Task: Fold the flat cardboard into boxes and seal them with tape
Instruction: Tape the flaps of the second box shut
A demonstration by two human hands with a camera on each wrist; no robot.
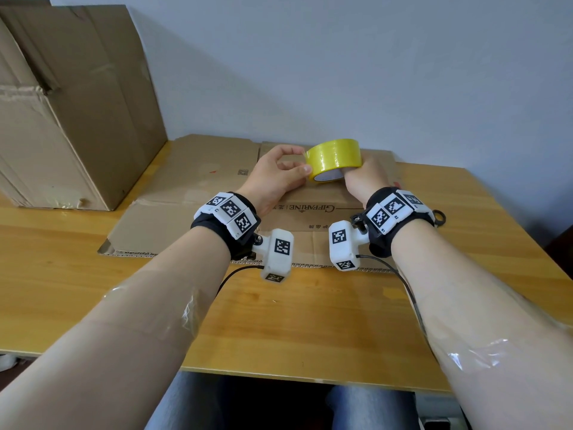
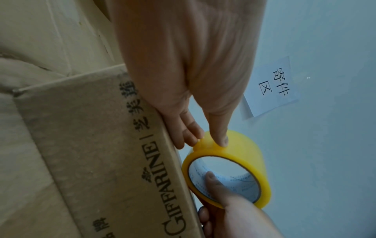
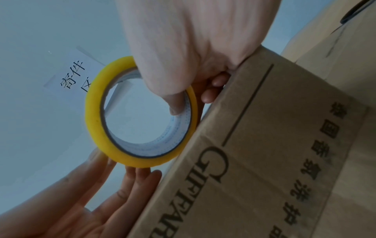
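Note:
A flat cardboard sheet (image 1: 192, 193) printed GIFFARINE lies on the wooden table (image 1: 310, 321). Above its far part I hold a yellow tape roll (image 1: 333, 156). My right hand (image 1: 356, 175) grips the roll, thumb inside the core and fingers round the outside. My left hand (image 1: 302, 161) pinches the roll's left edge between thumb and fingertips. In the left wrist view my left thumb (image 2: 222, 141) presses the roll's (image 2: 240, 149) outer face beside the cardboard (image 2: 91, 145). The right wrist view shows my right thumb (image 3: 177, 104) in the roll's (image 3: 93, 119) core, with the cardboard (image 3: 264, 145) alongside.
A large, worn cardboard box (image 1: 71, 119) stands at the back left against the wall. A paper sign (image 2: 270, 87) hangs on the wall. A black ring-shaped handle (image 1: 438, 217) lies by my right wrist. Clear tape strips (image 1: 474, 352) cling to my forearms.

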